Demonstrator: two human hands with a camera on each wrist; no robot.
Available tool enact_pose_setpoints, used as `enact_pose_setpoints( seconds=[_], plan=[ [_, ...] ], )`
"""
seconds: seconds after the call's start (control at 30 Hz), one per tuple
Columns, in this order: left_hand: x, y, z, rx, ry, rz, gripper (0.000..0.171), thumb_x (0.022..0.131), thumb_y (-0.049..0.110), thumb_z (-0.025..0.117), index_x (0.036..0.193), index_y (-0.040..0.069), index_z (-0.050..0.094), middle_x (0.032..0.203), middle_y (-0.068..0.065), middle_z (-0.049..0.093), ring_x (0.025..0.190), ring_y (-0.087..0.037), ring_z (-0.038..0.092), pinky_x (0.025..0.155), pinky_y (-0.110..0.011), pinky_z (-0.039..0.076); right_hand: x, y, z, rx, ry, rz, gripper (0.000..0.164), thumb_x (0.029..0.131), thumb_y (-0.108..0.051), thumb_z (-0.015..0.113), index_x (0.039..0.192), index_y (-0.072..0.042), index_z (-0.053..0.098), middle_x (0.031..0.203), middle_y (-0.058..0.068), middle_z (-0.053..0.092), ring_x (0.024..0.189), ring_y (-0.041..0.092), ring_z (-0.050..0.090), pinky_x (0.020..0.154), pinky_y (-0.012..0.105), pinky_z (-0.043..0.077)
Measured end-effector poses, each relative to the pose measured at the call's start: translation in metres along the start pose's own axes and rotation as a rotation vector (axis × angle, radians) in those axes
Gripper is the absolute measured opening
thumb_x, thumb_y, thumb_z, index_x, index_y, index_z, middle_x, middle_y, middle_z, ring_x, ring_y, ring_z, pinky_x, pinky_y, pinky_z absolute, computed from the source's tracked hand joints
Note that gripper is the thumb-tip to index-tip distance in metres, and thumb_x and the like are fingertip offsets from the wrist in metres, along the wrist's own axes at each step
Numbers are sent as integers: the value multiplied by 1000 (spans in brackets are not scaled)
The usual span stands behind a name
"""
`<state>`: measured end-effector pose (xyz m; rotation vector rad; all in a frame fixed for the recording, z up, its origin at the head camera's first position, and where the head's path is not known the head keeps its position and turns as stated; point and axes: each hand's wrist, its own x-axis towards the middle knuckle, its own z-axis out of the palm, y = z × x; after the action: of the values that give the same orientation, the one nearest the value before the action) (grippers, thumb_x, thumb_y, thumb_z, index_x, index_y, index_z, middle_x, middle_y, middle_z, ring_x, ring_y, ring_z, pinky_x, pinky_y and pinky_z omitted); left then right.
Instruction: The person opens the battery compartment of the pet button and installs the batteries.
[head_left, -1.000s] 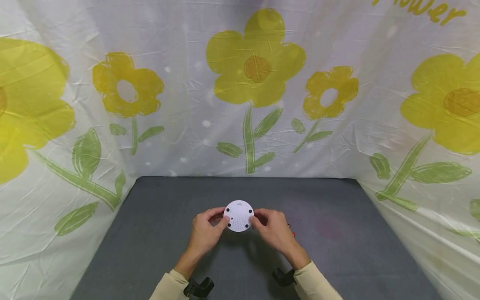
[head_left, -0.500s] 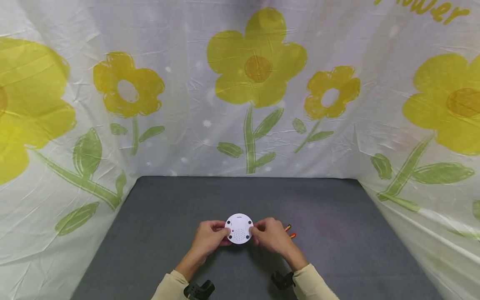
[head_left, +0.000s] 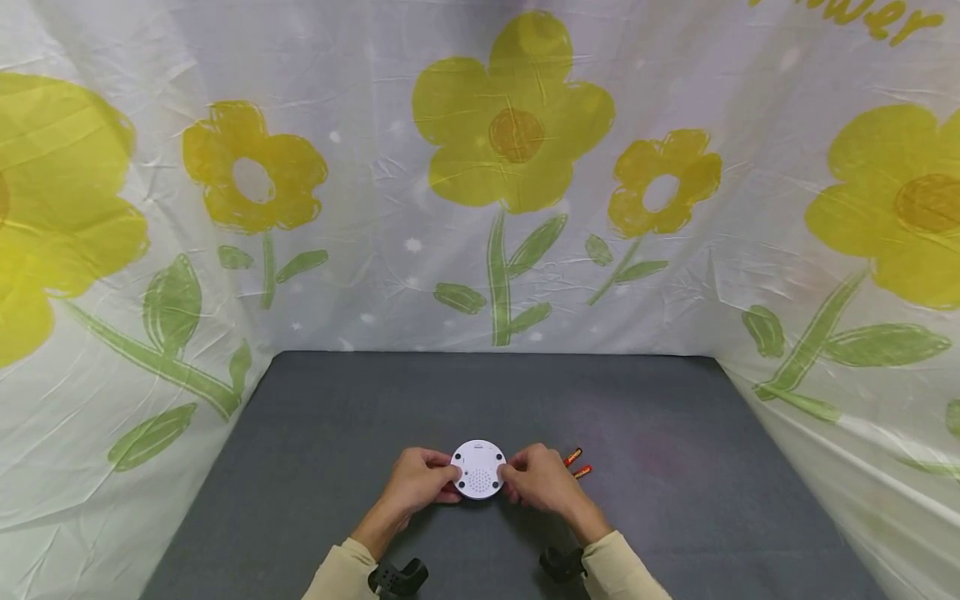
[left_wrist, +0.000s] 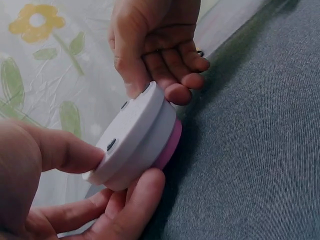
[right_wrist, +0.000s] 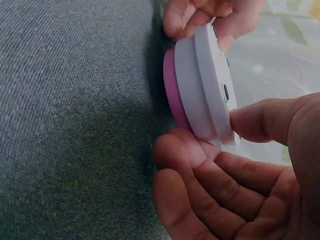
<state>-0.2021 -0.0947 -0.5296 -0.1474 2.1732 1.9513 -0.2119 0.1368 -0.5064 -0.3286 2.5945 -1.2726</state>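
A round white device (head_left: 478,468) with small black feet and a patch of speaker-like holes faces up between both hands. Its underside rim is pink, as the left wrist view (left_wrist: 137,137) and the right wrist view show. My left hand (head_left: 417,482) pinches its left edge, thumb on top and fingers beneath. On the opposite edge my right hand (head_left: 546,482) pinches it the same way, its other fingers curved below, close to the cloth. Just past the right hand lie two small red-and-black batteries (head_left: 582,472), partly hidden by that hand.
Dark grey cloth (head_left: 345,408) covers the table. A white curtain (head_left: 360,275) with yellow flowers stands around the back and sides. Black straps with camera mounts (head_left: 399,577) sit at both wrists.
Both hands have lowered the white device toward the table and nearer to me. More of the two batteries shows beside my right hand. The grip on the device looks the same.
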Motion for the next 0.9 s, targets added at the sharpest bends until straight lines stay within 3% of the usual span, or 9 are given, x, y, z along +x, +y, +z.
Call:
enact_pose_setpoints(
  seconds=[0.17, 0.37, 0.5, 0.6, 0.9],
  plan=[
    [0, 1, 0, 8, 38, -16, 33, 90, 0, 75, 118, -18, 70, 96, -20, 78, 73, -22, 79, 67, -35, 70, 2, -2, 1, -145, 95, -71, 15, 93, -19, 76, 85, -7, 81, 69, -2, 73, 60, 7, 61, 54, 25, 51],
    [0, 1, 1, -1, 60, -20, 32, 88, 0, 74, 115, -17, 72, 93, -18, 78, 71, -20, 78, 66, -35, 70, 8, -15, 3, -367, 295, -267, 21, 87, -11, 83, 105, -4, 78, 92, 4, 79, 82, 18, 74, 74, 36, 63],
    [-1, 0, 3, -1, 75, -17, 31, 88, 2, 76, 114, -15, 73, 93, -16, 78, 70, -18, 78, 65, -33, 70, 12, -28, 4, -418, 276, -418, 26, 85, -2, 85, 109, -2, 75, 99, 7, 77, 89, 23, 76, 78, 40, 66],
    [-1, 0, 4, 1, 79, -20, 29, 89, 3, 76, 113, -14, 74, 92, -16, 78, 70, -18, 78, 64, -31, 69, 15, -30, 8, -465, 227, -479, 28, 85, -1, 87, 111, -2, 75, 102, 9, 77, 93, 23, 75, 80, 41, 66],
    [-4, 0, 7, 1, 83, -21, 24, 90, 3, 76, 108, -13, 74, 91, -15, 78, 69, -17, 76, 64, -31, 69, 20, -31, 17, -528, 157, -481, 33, 87, -6, 89, 116, -1, 74, 104, 10, 76, 97, 24, 70, 85, 42, 64]
  ],
)
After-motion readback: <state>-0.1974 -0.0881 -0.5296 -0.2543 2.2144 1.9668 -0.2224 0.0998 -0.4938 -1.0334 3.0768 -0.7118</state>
